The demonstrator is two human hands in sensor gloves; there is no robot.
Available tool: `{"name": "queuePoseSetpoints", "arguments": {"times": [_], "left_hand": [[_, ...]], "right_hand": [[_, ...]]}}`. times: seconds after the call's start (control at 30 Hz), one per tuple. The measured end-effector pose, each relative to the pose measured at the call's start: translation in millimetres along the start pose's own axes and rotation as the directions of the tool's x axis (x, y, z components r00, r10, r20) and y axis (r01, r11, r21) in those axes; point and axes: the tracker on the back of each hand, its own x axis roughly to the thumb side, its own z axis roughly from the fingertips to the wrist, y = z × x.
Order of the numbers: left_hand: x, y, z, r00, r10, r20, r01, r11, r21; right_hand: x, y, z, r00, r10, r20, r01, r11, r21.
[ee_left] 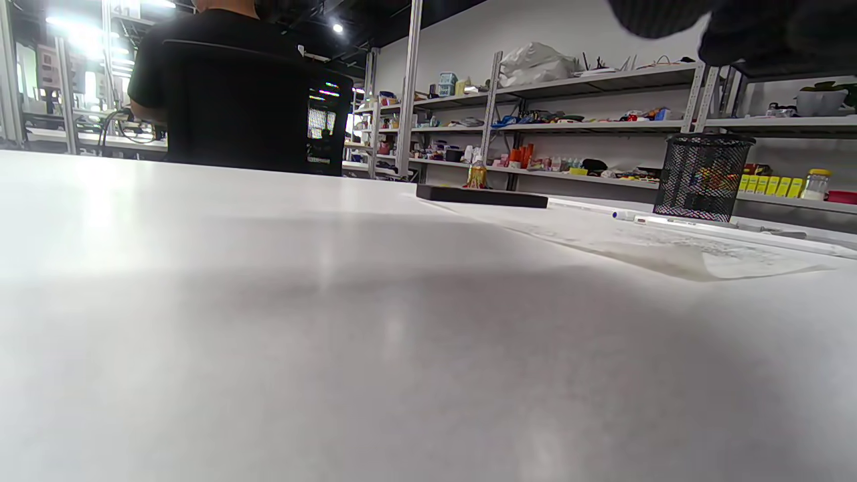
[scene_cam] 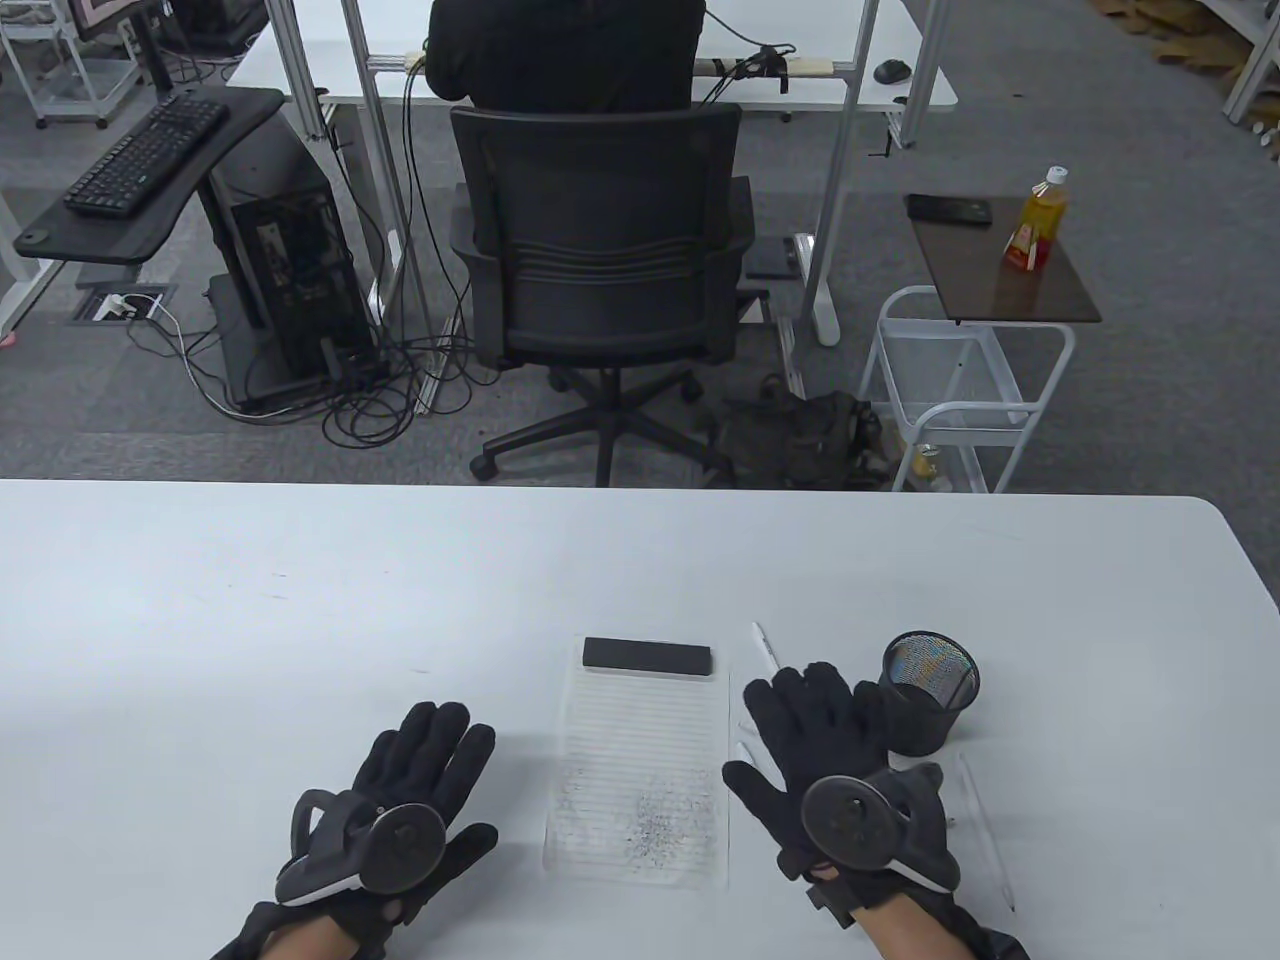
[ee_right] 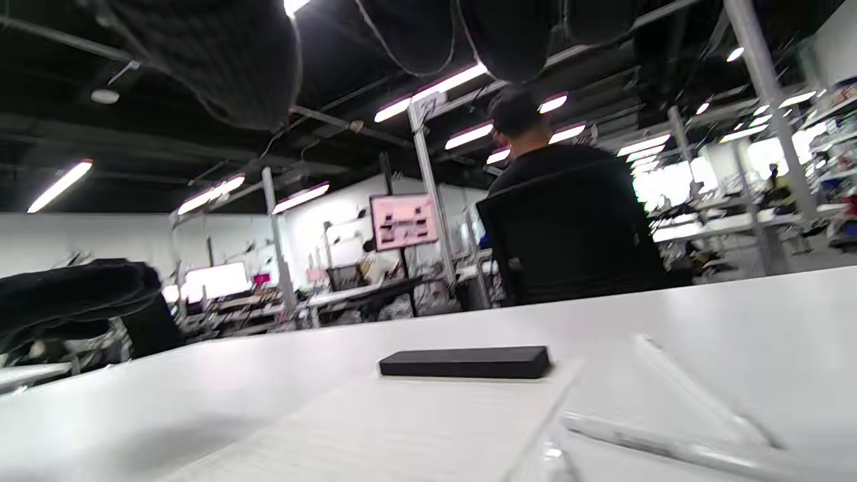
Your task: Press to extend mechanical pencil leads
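Observation:
Three white mechanical pencils lie on the white table (scene_cam: 300, 600). One pencil (scene_cam: 765, 647) lies just beyond my right hand's fingertips, one (scene_cam: 988, 833) lies right of that hand, and a short piece of another (scene_cam: 746, 752) shows at its thumb side. My right hand (scene_cam: 815, 715) rests flat, fingers spread, holding nothing; its fingers (ee_right: 214, 60) hang at the top of the right wrist view. My left hand (scene_cam: 430, 750) rests flat on the table left of the lined paper (scene_cam: 640, 770), holding nothing.
A black block (scene_cam: 648, 657) weighs down the paper's far edge; it also shows in the right wrist view (ee_right: 465, 362) and the left wrist view (ee_left: 482, 196). A black mesh pen cup (scene_cam: 928, 690) stands right of my right hand's fingers. An office chair (scene_cam: 600, 270) stands beyond the table.

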Motion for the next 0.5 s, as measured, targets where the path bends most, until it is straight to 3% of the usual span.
{"name": "queuePoseSetpoints", "arguments": {"times": [0.07, 0.5], "left_hand": [[0.1, 1.4, 0.5, 1.0, 0.001, -0.001, -0.001, 1.0, 0.013], [0.6, 1.6, 2.4, 1.0, 0.021, 0.002, -0.021, 0.999, 0.046]], "right_hand": [[-2.9, 2.5, 7.7, 1.0, -0.006, -0.005, 0.006, 0.996, 0.083], [10.5, 23.4, 21.3, 0.998, 0.022, 0.064, -0.033, 0.983, 0.178]]}}
